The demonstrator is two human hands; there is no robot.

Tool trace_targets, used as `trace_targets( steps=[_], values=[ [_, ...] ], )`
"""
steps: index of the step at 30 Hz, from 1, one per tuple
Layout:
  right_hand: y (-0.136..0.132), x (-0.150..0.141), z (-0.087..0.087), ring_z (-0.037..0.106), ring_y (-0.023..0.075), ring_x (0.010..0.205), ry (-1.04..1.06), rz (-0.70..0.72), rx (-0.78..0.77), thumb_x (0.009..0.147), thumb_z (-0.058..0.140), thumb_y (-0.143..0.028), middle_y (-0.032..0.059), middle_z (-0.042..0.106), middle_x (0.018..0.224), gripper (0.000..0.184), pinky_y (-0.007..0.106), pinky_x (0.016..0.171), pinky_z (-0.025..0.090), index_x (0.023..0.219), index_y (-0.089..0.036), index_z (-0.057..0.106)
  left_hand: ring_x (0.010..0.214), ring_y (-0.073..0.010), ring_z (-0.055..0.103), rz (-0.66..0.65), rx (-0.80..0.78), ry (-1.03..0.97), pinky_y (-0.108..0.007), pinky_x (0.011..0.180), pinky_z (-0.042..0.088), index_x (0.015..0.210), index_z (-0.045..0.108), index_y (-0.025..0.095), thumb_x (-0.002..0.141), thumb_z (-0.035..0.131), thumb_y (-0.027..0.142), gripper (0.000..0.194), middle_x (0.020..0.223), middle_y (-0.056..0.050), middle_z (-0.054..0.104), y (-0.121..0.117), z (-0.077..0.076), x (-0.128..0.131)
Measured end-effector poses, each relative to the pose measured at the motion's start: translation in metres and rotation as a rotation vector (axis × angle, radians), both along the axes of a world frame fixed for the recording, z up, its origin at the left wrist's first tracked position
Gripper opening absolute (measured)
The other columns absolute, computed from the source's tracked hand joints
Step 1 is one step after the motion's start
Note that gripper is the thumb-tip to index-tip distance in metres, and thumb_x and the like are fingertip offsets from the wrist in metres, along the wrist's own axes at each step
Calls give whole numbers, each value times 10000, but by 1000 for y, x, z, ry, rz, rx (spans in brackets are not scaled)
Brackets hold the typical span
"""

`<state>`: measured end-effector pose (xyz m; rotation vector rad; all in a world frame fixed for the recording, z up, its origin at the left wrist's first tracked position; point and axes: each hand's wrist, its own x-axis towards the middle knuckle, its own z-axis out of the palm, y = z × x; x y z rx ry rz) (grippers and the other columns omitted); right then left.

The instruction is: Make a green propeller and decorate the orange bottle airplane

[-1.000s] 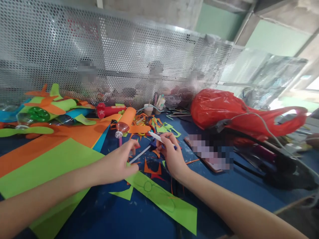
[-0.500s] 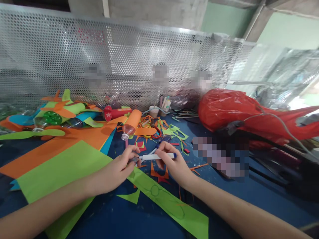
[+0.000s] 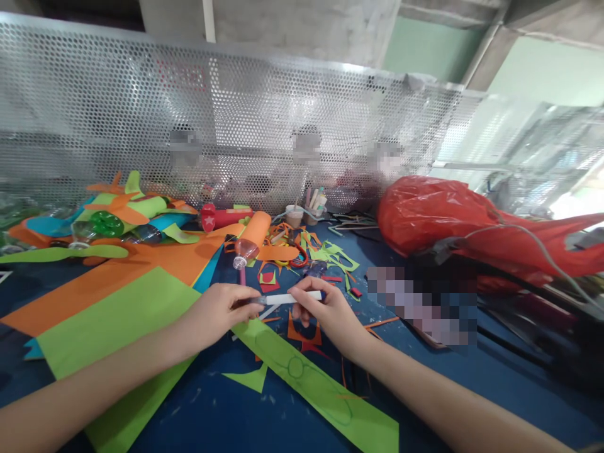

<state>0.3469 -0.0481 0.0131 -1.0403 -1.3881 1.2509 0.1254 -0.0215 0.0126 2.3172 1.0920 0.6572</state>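
A white marker (image 3: 283, 299) with a dark blue end lies level between my two hands. My right hand (image 3: 325, 308) is closed round its barrel, thumb on top. At the marker's other end, my left hand (image 3: 229, 311) pinches a greyish see-through cap (image 3: 257, 300), which meets the marker's tip. Fingers partly hide the cap. Below them lies a lime-green paper strip (image 3: 325, 396) with a propeller-like outline, a small circle at its middle, drawn on it. A thin pale stick (image 3: 268, 312) shows under the marker.
Lime-green (image 3: 127, 314) and orange sheets (image 3: 61, 289) lie left. Behind them are paper-and-bottle models (image 3: 123, 211). Paper scraps (image 3: 330, 251), scissors with red-orange handles (image 3: 301, 255) and cups of pens (image 3: 314, 211) stand mid-table. A red plastic bag (image 3: 425, 214) sits right, before a perforated metal screen (image 3: 283, 94).
My left fingers have closed in and the cap has come up to the marker's tip. My right hand has shifted slightly, still holding the marker. The view has tilted a little.
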Motion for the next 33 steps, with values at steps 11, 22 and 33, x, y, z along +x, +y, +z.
trace_targets(
  steps=[11,22,33],
  values=[
    [-2,-2,-2,486,70,440,30,36,-72,803,641,-529,-43,609,533,370,198,460,395,730,-188,514,887,-219,670,-51,419,33,-376,806,534,1037,671,182,1003,367,352,350,960,-77,736,-9,-11,5],
    [-5,-5,-3,534,74,436,90,85,-167,750,677,-550,-37,637,530,393,189,475,424,749,-185,531,785,-214,669,-116,601,66,-368,716,563,1015,664,137,1022,291,362,436,847,-94,729,-9,-18,3],
    [-5,-7,-6,515,66,430,126,125,-243,764,679,-511,-32,628,528,363,174,463,415,780,-178,536,734,-216,626,-97,483,92,-361,695,515,922,674,163,1007,329,367,410,792,-81,695,-13,-19,8]
  ],
)
